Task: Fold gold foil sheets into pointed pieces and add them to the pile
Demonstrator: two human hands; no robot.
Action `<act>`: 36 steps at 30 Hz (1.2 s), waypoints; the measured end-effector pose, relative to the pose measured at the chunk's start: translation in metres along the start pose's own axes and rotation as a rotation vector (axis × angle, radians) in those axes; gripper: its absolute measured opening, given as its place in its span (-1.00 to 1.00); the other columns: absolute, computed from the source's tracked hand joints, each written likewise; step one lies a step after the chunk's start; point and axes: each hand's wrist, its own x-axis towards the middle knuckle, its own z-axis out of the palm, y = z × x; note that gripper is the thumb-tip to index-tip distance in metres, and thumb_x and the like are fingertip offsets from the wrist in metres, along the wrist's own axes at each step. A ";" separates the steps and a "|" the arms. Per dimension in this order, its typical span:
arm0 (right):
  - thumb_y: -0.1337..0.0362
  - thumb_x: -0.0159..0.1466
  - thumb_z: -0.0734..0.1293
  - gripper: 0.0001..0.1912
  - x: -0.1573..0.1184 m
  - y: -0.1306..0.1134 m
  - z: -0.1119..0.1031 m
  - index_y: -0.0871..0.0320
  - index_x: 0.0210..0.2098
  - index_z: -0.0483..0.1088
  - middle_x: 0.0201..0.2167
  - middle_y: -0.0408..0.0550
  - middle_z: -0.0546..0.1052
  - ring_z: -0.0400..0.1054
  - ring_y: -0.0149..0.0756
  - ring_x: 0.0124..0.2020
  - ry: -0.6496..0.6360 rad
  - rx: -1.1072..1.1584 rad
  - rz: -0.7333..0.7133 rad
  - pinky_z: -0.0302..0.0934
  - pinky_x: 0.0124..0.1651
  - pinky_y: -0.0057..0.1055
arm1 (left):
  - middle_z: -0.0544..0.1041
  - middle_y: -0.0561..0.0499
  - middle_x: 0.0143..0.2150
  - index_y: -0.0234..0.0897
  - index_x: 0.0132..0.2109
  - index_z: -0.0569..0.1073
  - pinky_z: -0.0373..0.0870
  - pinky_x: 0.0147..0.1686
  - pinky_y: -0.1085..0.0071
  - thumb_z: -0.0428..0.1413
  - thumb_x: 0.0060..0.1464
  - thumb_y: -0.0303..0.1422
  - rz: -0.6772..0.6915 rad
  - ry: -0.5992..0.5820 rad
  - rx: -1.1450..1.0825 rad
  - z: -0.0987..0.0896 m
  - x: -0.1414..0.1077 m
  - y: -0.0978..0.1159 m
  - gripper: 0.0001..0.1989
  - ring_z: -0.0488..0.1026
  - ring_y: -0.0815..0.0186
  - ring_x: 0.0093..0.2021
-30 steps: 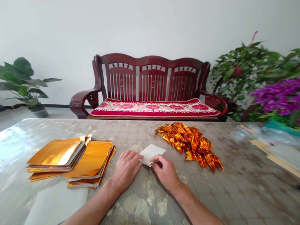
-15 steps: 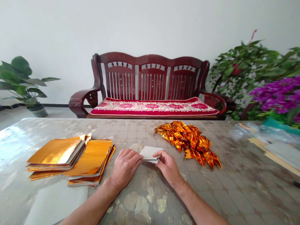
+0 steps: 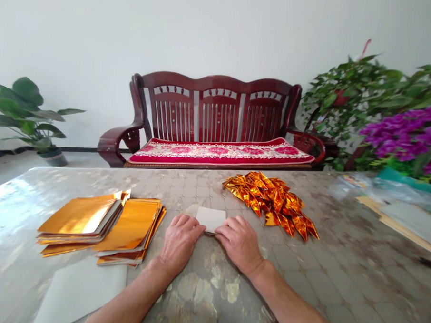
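A small folded piece of pale grey paper (image 3: pixel 211 219) lies in the middle of the table between my hands. My left hand (image 3: pixel 182 236) pinches its near left corner, fingers together. At the near right corner, my right hand (image 3: pixel 239 239) grips the same paper with thumb and bent fingers. Two stacks of gold foil sheets, one (image 3: pixel 78 216) farther left and one (image 3: pixel 133 224) closer, lie left of my left hand. Beyond my right hand is a heap of folded shiny orange-gold pieces (image 3: pixel 271 199). A large pale sheet (image 3: pixel 84 289) lies partly under my left forearm.
Plastic bags (image 3: pixel 353 184), pale boards or sheets (image 3: pixel 409 224) and a dark thin object (image 3: pixel 428 262) lie at the table's right side. Past the far table edge stands a dark red wooden bench (image 3: pixel 219 114). Potted plants flank it; purple flowers (image 3: pixel 406 131) hang at the right.
The folded paper now lies flatter and squarer, its layers pressed together. My right hand has shifted to the paper's near right corner, its fingers turned down.
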 end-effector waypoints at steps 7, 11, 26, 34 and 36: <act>0.24 0.34 0.33 -0.86 -0.001 0.008 0.006 0.04 -0.34 0.51 -0.38 -0.12 0.52 0.30 -0.26 -0.26 -0.052 0.062 0.057 0.12 -0.21 -0.35 | 0.57 0.02 -0.36 -0.12 -0.29 0.58 0.22 -0.19 0.29 0.11 0.23 -0.27 -0.164 -0.082 -0.168 0.001 -0.002 -0.007 -0.83 0.43 0.22 -0.23; 0.25 0.34 0.33 -0.85 0.002 0.009 0.008 0.05 -0.36 0.51 -0.38 -0.15 0.54 0.33 -0.28 -0.25 -0.101 0.083 0.124 0.13 -0.20 -0.37 | 0.57 0.03 -0.35 -0.14 -0.33 0.58 0.23 -0.18 0.31 0.13 0.20 -0.26 -0.291 -0.158 -0.231 0.003 0.000 -0.010 -0.82 0.45 0.23 -0.22; 0.32 0.30 0.33 -0.88 0.008 0.006 0.007 0.05 -0.37 0.45 -0.37 -0.14 0.57 0.37 -0.25 -0.28 -0.138 0.055 0.209 0.08 -0.28 -0.38 | 0.54 0.00 -0.33 -0.19 -0.41 0.55 0.20 -0.19 0.30 0.11 0.17 -0.15 -0.450 -0.227 -0.168 0.004 0.009 -0.012 -0.71 0.42 0.18 -0.22; 0.31 0.30 0.32 -0.90 0.011 0.007 0.006 0.05 -0.36 0.45 -0.37 -0.13 0.57 0.39 -0.24 -0.27 -0.160 0.028 0.216 0.06 -0.28 -0.38 | 0.51 -0.01 -0.32 -0.19 -0.42 0.53 0.18 -0.20 0.29 0.12 0.14 -0.09 -0.422 -0.232 -0.080 0.005 0.009 -0.014 -0.69 0.40 0.17 -0.21; 0.31 0.30 0.32 -0.89 0.011 0.007 0.005 0.06 -0.36 0.46 -0.38 -0.13 0.57 0.39 -0.24 -0.27 -0.164 0.026 0.219 0.06 -0.28 -0.38 | 0.50 -0.02 -0.31 -0.20 -0.43 0.52 0.17 -0.20 0.29 0.12 0.15 -0.10 -0.411 -0.232 -0.069 0.004 0.009 -0.012 -0.68 0.40 0.17 -0.21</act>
